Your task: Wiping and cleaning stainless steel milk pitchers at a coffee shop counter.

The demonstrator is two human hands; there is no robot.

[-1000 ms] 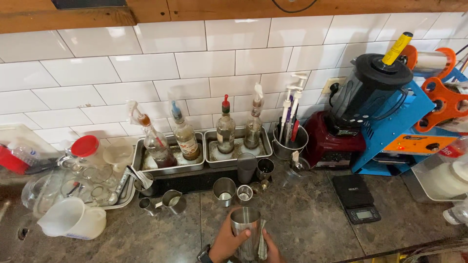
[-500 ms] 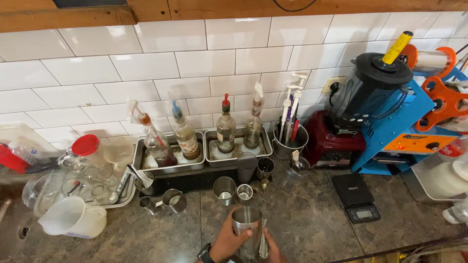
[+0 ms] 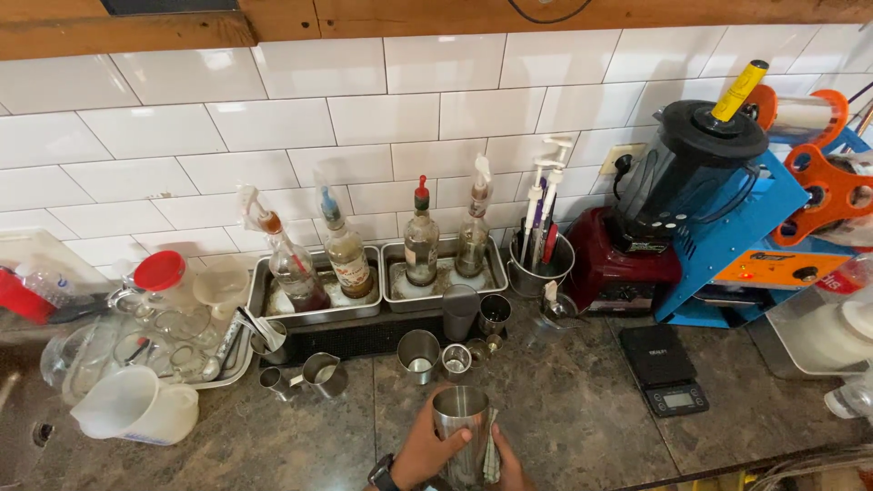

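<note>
Wrapped around a steel shaker tin (image 3: pixel 461 427) at the bottom centre of the frame, the left hand (image 3: pixel 420 452) grips its left side, a dark watch at the wrist. The right hand (image 3: pixel 507 465) presses a grey-green cloth (image 3: pixel 491 450) against the tin's right side, fingers curled around both. The tin stands upright, mouth open, just above the near edge of the dark stone counter (image 3: pixel 582 409).

Behind it, at mid-frame, two steel trays (image 3: pixel 444 289) hold four syrup bottles (image 3: pixel 421 245) with paper labels and pour spouts; one has a red cap. Small steel cups (image 3: pixel 418 350) cluster on a black mat in front. A white plastic jug (image 3: pixel 136 407) sits at lower left beside a clear lidded jar with a red cap (image 3: pixel 160 271). At right stand a red-based blender (image 3: pixel 677 195), a blue and orange sealing machine (image 3: pixel 773 245) and a small black scale (image 3: pixel 664 368).

Bare counter lies right of the tin, up to the scale, and left of it toward the jug.
</note>
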